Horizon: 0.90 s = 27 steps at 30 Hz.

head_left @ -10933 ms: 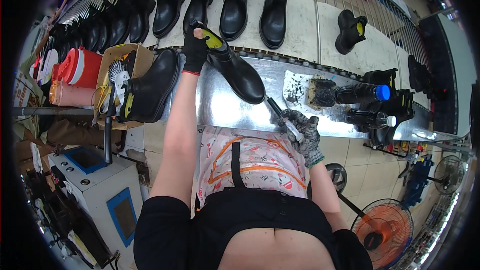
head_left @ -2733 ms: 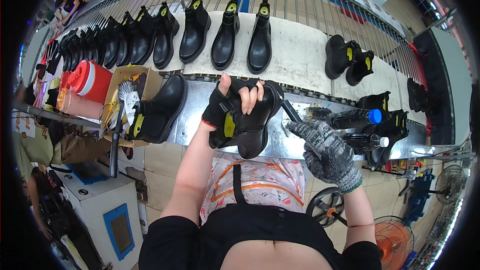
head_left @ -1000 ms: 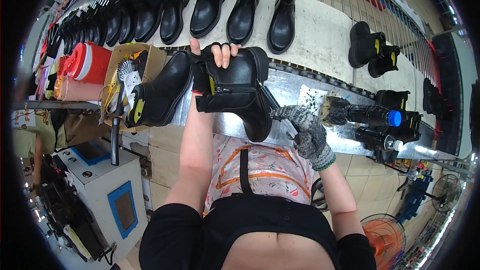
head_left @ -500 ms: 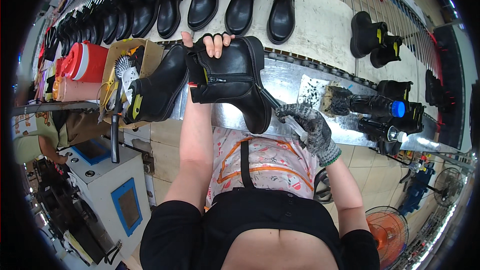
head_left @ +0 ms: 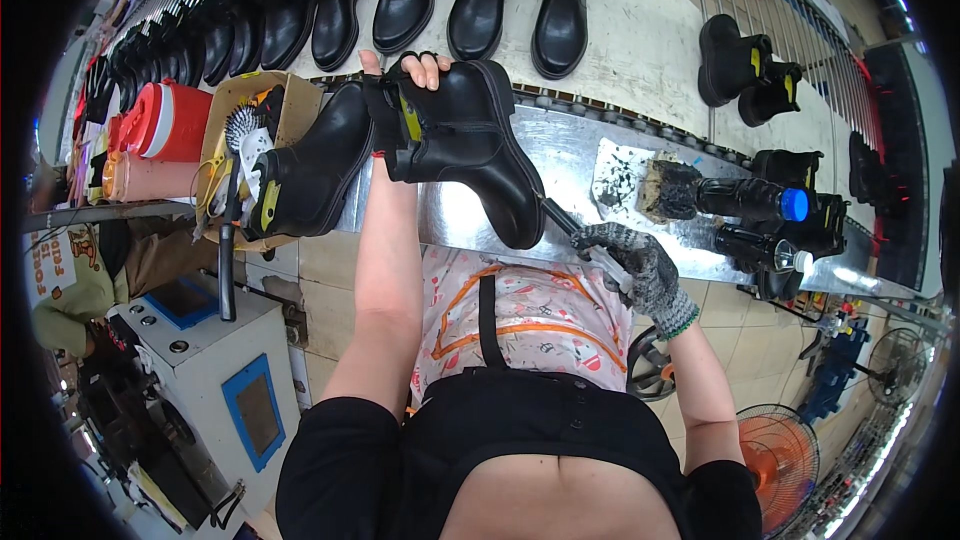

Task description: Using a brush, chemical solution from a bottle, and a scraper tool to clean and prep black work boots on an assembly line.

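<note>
A black ankle boot (head_left: 470,162) with a side zip is held up over the metal bench by my left hand (head_left: 424,70), whose fingers wrap over its far side; the palm is hidden behind the shaft. My right hand (head_left: 643,275), in a grey knit glove, is closed round a slim brush-like tool (head_left: 562,218) with a dark front and a pale, clear-looking handle. Its tip meets the boot's sole edge near the toe. Just left of the held boot, another black boot (head_left: 308,175) leans against a cardboard box (head_left: 225,110) containing scissors and a round bristle brush.
Beyond the metal bench (head_left: 460,215), a white belt (head_left: 640,30) carries a row of black boots. To the right lie a stained sheet (head_left: 612,175), a blackened sponge-like block (head_left: 670,190) and two dark bottles (head_left: 755,202). A red jug (head_left: 178,120) stands at left; another person is beyond it.
The held boot has tilted and shifted slightly left and away, its toe now pointing more to the right. The tool's tip has moved down along the sole edge toward the toe.
</note>
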Available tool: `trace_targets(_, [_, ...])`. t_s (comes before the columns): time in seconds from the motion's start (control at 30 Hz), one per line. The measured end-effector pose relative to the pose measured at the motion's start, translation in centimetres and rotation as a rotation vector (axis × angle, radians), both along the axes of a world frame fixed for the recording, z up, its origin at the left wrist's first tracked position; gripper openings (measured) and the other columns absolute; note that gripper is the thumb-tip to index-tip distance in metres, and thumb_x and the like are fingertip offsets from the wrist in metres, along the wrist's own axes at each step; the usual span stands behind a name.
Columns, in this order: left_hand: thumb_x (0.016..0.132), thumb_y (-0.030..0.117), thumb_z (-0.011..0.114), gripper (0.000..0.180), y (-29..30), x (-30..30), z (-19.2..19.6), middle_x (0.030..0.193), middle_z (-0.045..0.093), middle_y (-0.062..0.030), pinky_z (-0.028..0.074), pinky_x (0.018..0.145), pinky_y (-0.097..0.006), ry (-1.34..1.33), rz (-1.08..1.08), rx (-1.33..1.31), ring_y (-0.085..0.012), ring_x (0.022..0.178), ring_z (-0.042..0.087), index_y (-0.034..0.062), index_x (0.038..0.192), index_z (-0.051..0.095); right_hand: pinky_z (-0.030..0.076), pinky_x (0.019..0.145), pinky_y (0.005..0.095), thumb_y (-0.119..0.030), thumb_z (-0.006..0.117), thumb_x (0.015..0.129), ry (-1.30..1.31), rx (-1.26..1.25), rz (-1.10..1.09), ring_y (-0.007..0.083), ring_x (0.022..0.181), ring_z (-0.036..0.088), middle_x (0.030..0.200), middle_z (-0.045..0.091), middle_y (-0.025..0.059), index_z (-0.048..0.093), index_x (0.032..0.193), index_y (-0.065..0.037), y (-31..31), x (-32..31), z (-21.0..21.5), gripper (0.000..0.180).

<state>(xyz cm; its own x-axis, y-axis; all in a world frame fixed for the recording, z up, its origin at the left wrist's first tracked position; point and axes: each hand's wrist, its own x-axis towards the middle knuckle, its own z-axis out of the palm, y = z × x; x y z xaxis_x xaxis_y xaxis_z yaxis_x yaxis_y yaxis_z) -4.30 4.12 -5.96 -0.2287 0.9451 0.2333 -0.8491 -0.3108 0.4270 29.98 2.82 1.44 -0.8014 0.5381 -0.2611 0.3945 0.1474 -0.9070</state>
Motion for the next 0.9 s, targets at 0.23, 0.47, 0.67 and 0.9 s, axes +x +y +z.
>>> trace_targets(0.23, [0.09, 0.065, 0.02, 0.079, 1.8, -1.1, -1.0, 0.06, 0.053, -0.0111, 0.037, 0.09, -0.032, 0.14, 0.099, -0.226, -0.0235, 0.077, 0.053, 0.0023, 0.059, 0.056, 0.048, 0.066, 0.023, -0.048, 0.05, 0.084, 0.19, -0.509, -0.26, 0.0127, 0.074, 0.06, 0.101, 0.064, 0.0086, 0.057, 0.113, 0.0, -1.0, 2.9, -3.9, 0.056])
trace_targets(0.47, [0.087, 0.069, 0.024, 0.082, 5.0, -0.7, -3.7, 0.065, 0.06, -0.0134, 0.045, 0.079, -0.033, 0.36, 0.318, -0.415, -0.0264, 0.068, 0.058, -0.001, 0.062, 0.058, 0.042, 0.041, 0.017, -0.08, 0.038, 0.072, 0.386, -0.964, -0.589, 0.0098, 0.052, 0.055, 0.098, 0.064, 0.0146, 0.053, 0.114, 0.004, -1.1, 4.4, -8.2, 0.095])
trace_targets(0.67, [0.093, 0.049, 0.041, 0.05, 4.7, 1.0, -5.6, 0.074, 0.062, -0.0084, 0.046, 0.058, -0.032, 1.046, 0.862, -0.42, -0.0203, 0.067, 0.061, 0.0029, 0.086, 0.061, 0.049, 0.057, 0.0183, -0.083, 0.025, 0.074, 0.446, -0.947, -0.743, 0.0155, 0.072, 0.061, 0.106, 0.059, 0.027, 0.051, 0.118, 0.007, -1.6, 3.5, -6.9, 0.103])
trace_targets(0.9, [0.092, 0.05, 0.04, 0.05, 2.6, 0.8, -2.8, 0.078, 0.064, -0.0153, 0.047, 0.066, -0.039, 1.485, 1.035, -0.461, -0.0336, 0.075, 0.062, 0.0039, 0.093, 0.06, 0.034, 0.033, 0.0193, -0.079, 0.032, 0.077, 0.451, -0.908, -0.92, 0.0104, 0.04, 0.046, 0.087, 0.065, 0.0169, 0.06, 0.108, 0.001, -1.3, 4.5, -6.4, 0.09])
